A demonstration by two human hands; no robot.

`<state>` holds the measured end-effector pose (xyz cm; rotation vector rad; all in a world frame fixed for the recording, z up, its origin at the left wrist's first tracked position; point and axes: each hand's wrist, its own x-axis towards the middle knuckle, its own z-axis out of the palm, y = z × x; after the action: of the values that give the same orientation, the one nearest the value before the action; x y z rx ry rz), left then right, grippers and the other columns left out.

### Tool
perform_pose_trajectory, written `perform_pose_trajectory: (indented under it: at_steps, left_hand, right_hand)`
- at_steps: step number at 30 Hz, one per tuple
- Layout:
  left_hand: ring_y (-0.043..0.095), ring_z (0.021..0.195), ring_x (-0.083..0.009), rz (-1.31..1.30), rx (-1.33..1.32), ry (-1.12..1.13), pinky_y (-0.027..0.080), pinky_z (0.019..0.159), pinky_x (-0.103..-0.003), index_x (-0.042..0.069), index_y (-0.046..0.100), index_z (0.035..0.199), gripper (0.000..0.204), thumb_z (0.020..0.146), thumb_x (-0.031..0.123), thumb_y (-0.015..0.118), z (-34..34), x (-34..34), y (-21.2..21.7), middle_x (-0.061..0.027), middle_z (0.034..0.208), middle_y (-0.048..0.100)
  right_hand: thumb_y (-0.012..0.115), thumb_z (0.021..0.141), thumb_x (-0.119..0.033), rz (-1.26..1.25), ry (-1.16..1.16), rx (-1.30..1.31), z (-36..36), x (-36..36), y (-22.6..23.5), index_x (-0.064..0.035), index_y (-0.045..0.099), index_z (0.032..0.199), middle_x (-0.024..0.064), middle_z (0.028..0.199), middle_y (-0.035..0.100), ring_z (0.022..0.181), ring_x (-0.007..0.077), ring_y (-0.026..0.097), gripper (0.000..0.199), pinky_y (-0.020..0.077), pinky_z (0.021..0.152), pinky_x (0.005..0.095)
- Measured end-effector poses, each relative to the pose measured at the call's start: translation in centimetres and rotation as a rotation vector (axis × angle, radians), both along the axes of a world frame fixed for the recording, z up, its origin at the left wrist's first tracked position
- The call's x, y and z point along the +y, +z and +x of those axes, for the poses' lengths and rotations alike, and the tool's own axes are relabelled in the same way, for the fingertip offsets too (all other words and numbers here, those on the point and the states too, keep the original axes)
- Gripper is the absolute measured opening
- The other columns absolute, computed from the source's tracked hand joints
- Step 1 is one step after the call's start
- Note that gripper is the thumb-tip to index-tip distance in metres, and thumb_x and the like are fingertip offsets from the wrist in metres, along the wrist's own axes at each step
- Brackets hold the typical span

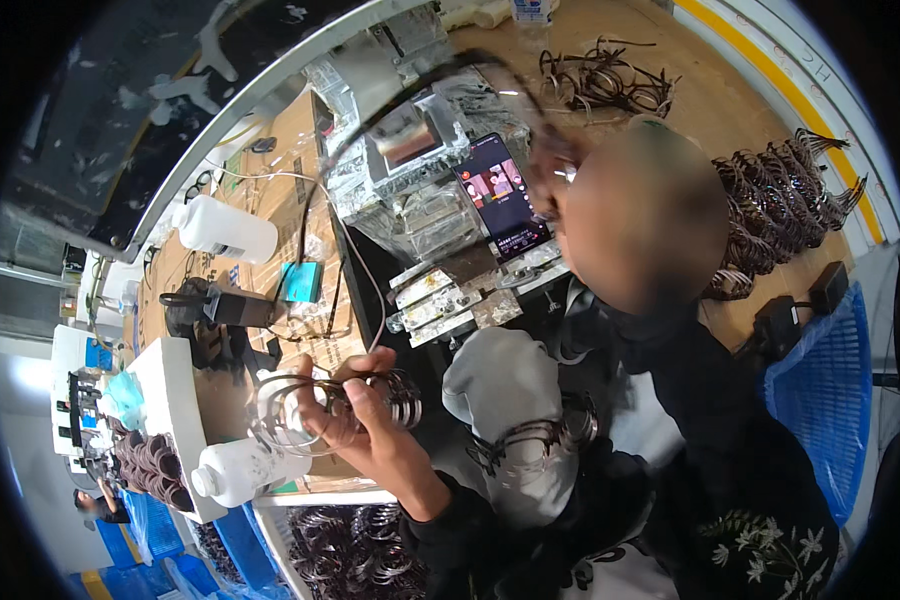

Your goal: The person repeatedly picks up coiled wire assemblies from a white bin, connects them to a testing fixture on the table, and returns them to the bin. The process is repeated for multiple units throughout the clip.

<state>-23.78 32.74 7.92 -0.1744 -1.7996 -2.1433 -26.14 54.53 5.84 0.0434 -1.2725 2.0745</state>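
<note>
My left hand (370, 425) is closed around a bundle of thin, dark, glossy headbands (405, 398), above the table edge at the left. My right hand (555, 170) is raised close to the camera, largely blurred, its fingers pinched on something. One long dark headband (470, 58) arches from those fingers across to the left, above a stained metal machine (420, 215). A phone (505, 195) with a lit screen leans on the machine, beside my right fingers. More headbands (540, 440) lie across my grey-clad lap.
Two white bottles, one upper (228, 228) and one lower (245, 472), are on the left. A dense row of headbands (780, 210) lies at the right, with a loose pile (610, 80) behind. A blue basket (825, 400) is at the right. Another person (100, 505) is far left.
</note>
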Motion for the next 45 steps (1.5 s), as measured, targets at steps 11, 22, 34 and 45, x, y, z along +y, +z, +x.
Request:
perform_pose_trajectory:
  at_steps: [11,22,34,45]
  left_hand:
    - [0.057,0.055,-0.0246,0.186,-0.029,-0.146,0.052,0.051,-0.036,-0.005,0.033,0.129,0.081,0.089,0.065,0.02,-1.1,-0.4,-1.9,-0.0184,0.072,0.058]
    - [0.059,0.058,-0.0275,0.384,-0.101,-0.443,0.053,0.055,-0.037,-0.002,0.05,0.119,0.083,0.086,0.07,0.024,-1.7,0.3,1.4,-0.0201,0.087,0.061]
    - [0.06,0.078,-0.0181,-0.05,0.12,-0.183,0.049,0.075,-0.03,-0.001,0.027,0.13,0.052,0.087,0.002,0.055,2.4,1.1,0.9,-0.0141,0.089,0.06]
    - [0.06,0.076,-0.0182,-0.019,0.022,-0.196,0.049,0.075,-0.033,-0.001,0.029,0.131,0.051,0.086,0.001,0.054,2.3,1.0,-0.8,-0.0132,0.087,0.058]
  right_hand:
    - [0.048,0.094,-0.007,0.252,-0.194,0.06,-6.1,-1.3,-3.1,0.003,0.056,0.103,0.0032,0.079,0.056,0.069,0.0071,0.049,0.016,0.0422,0.064,0.0222]
    - [0.054,0.088,-0.011,0.821,-0.292,0.294,2.2,-3.3,-0.1,0.0035,0.056,0.093,0.0082,0.071,0.056,0.053,0.0141,0.048,0.015,0.0405,0.048,0.0265]
    - [0.068,0.076,-0.023,1.235,0.297,-0.369,15.6,-2.2,-1.1,-0.0045,0.065,0.092,0.0082,0.093,0.062,0.077,0.023,0.064,0.025,0.0517,0.064,0.0305]
    - [0.067,0.077,-0.027,1.425,0.282,-0.042,19.4,-5.2,-6.8,-0.0082,0.057,0.091,0.0014,0.082,0.051,0.072,0.0142,0.057,0.025,0.0479,0.056,0.0252]
